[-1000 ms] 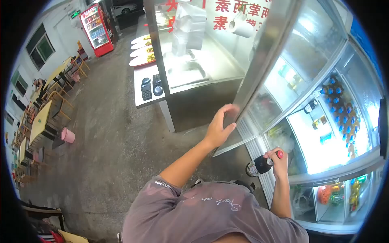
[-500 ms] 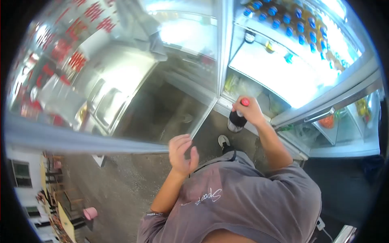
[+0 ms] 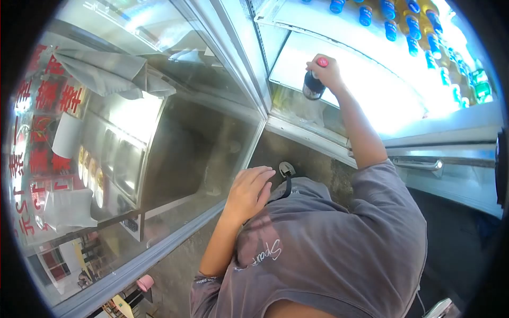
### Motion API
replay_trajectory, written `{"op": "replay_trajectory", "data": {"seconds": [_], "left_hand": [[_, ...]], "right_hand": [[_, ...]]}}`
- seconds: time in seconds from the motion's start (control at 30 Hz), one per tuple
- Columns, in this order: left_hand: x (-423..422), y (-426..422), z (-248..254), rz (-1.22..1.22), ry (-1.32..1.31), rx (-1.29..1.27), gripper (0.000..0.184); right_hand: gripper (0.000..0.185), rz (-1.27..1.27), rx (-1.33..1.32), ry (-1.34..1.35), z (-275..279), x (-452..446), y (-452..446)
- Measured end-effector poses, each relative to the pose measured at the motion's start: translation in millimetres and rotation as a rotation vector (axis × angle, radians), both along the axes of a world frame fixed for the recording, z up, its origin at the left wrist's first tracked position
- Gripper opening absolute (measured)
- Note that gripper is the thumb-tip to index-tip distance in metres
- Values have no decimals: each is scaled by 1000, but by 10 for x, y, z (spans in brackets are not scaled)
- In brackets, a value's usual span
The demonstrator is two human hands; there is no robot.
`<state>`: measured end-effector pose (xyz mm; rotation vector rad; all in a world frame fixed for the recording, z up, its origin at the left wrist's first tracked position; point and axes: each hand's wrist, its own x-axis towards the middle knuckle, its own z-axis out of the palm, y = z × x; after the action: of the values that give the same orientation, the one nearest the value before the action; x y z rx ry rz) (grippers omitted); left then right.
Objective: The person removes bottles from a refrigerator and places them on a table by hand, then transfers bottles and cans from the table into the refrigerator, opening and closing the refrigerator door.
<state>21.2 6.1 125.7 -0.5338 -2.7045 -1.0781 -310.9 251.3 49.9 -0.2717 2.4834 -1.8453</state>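
Note:
My right hand (image 3: 327, 73) grips a dark bottle (image 3: 314, 89) near its red cap. The bottle hangs tilted at the front of a bright white shelf (image 3: 299, 58) inside the open refrigerated cabinet; whether it touches the shelf I cannot tell. Beside the edge of the open glass door (image 3: 204, 159), my left hand (image 3: 249, 192) is held in front of my body with its fingers extended and nothing in it. Whether that hand touches the door is unclear.
Several blue-labelled bottles (image 3: 391, 29) stand on the cabinet's upper shelf. A second door with a metal handle (image 3: 419, 163) is at the right. Through the glass at left, a metal counter (image 3: 119, 143) and grey cloth (image 3: 108, 74) show. A pink bucket (image 3: 145, 283) is lower left.
My right hand has lifted the bottle from low outside the cabinet up to the shelf front. My left hand has shifted slightly right, and the view has moved closer to the cabinet.

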Motion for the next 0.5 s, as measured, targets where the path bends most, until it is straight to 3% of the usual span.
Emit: {"op": "replay_trajectory", "data": {"seconds": [0.27,0.5], "left_hand": [[-269,-32,-34,74,-91,-31,33],[-447,-37,-56,52,-158,-43,32]], "right_hand": [[15,-11,16,-57,-339,-743,-10],[17,28,6,-85,-379,-779,-33]]}}
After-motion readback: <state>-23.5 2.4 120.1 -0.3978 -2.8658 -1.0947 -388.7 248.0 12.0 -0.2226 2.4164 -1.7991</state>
